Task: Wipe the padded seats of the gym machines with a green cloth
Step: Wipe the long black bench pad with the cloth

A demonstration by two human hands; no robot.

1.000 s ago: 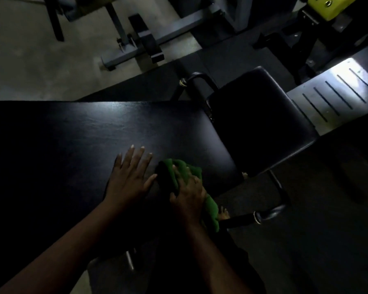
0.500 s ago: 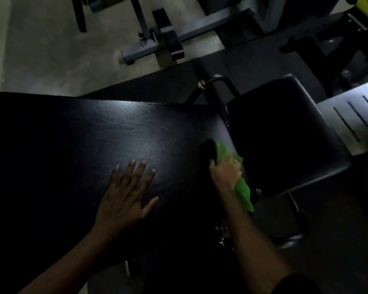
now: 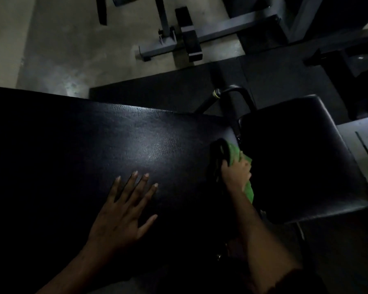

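Partly, the right hand (image 3: 235, 173) hides the green cloth (image 3: 234, 153).

Padded bench (image 3: 119, 141) grained, semi-glossy (leather-like); green cloth (image 3: 235, 153) soft.

right hand (image 3: 235, 176) grips green cloth (image 3: 235, 153) | left hand (image 3: 123, 211) apparently flat on pad (image 3: 115, 134)

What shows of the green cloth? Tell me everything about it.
The green cloth looks like soft fabric, bright green, bunched. The right hand grips it, fingers curled round it; one wad sticks out beyond the fingers and a tail hangs below the hand. It rests on the right end of the long black pad, beside the gap to the smaller seat pad. Its left fold is dark, perhaps shadow.
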